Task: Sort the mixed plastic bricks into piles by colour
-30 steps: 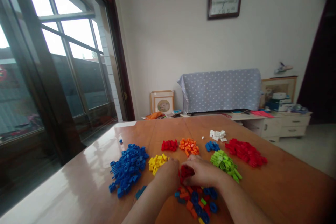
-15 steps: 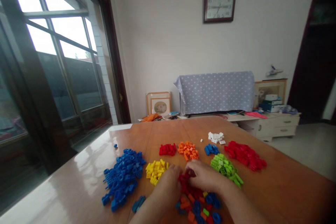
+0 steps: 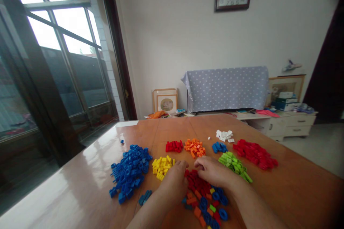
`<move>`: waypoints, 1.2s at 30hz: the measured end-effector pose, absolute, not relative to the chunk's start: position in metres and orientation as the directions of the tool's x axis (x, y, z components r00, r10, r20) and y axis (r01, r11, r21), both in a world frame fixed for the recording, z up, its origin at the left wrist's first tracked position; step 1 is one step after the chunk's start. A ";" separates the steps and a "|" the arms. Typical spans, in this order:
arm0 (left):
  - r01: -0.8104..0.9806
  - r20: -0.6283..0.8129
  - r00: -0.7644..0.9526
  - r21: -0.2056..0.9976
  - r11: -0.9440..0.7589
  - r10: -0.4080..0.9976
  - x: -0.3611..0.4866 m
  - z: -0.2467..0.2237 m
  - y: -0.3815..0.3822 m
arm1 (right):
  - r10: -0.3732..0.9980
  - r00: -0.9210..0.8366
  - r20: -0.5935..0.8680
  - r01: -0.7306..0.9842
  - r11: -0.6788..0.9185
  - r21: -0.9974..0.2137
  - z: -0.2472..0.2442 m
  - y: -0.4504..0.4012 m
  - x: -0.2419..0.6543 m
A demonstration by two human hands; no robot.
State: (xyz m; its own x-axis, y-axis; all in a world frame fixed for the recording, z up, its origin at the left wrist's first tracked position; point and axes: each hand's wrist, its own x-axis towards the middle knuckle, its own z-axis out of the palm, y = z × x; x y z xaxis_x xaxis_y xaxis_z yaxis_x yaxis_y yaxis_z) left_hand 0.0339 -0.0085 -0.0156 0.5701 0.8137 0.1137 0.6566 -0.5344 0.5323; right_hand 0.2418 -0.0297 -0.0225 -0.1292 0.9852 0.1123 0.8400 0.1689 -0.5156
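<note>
Dark red bricks (image 3: 198,183) lie in a heap between my two hands, running into a mixed pile (image 3: 205,207) of orange, blue, red and green pieces nearer me. My left hand (image 3: 176,179) is at the heap's left edge, beside the yellow bricks (image 3: 162,166); its fingers are bent, and what they hold, if anything, is hidden. Over the heap's upper right edge is my right hand (image 3: 211,169), its fingers curled, with their contents too small to tell. Orange bricks (image 3: 195,147) lie just beyond the hands.
A large blue pile (image 3: 131,171) and a few teal bricks (image 3: 145,197) are at the left. Beyond the hands lie red bricks (image 3: 174,146), small blue bricks (image 3: 219,147) and white bricks (image 3: 224,135). Green bricks (image 3: 233,164) and a bigger red pile (image 3: 254,154) are at the right.
The view has tilted down slightly and turned left. My hands have moved a little apart and up from the dark red heap, which now shows more.
</note>
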 end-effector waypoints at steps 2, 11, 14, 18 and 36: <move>0.651 0.125 0.574 0.529 -0.544 0.809 0.034 -0.018 -0.008 | 0.985 -0.138 0.102 0.844 0.171 -0.508 -0.022 -0.031 0.240; 0.615 0.146 0.601 0.543 -0.572 0.786 0.036 -0.015 -0.010 | 0.983 -0.153 0.105 0.830 0.185 -0.525 -0.014 -0.034 0.232; 0.620 0.139 0.606 0.535 -0.575 0.783 0.036 -0.016 -0.010 | 0.979 -0.154 0.136 0.814 0.204 -0.544 -0.017 -0.032 0.232; 0.585 0.182 0.614 0.548 -0.597 0.768 0.037 -0.019 -0.007 | 0.980 -0.152 0.131 0.787 0.200 -0.583 -0.026 -0.027 0.231; 0.611 0.145 0.603 0.548 -0.571 0.784 0.035 -0.012 -0.011 | 0.985 -0.158 0.072 0.740 0.166 -0.652 -0.018 -0.029 0.230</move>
State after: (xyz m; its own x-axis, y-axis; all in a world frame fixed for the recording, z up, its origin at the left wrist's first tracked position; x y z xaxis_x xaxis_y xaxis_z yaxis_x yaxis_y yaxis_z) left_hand 0.0354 -0.0105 -0.0117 0.6033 0.7842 0.1449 0.6112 -0.5714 0.5476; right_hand 0.2299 -0.0293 -0.0180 -0.1577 0.9849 0.0716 0.7400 0.1659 -0.6518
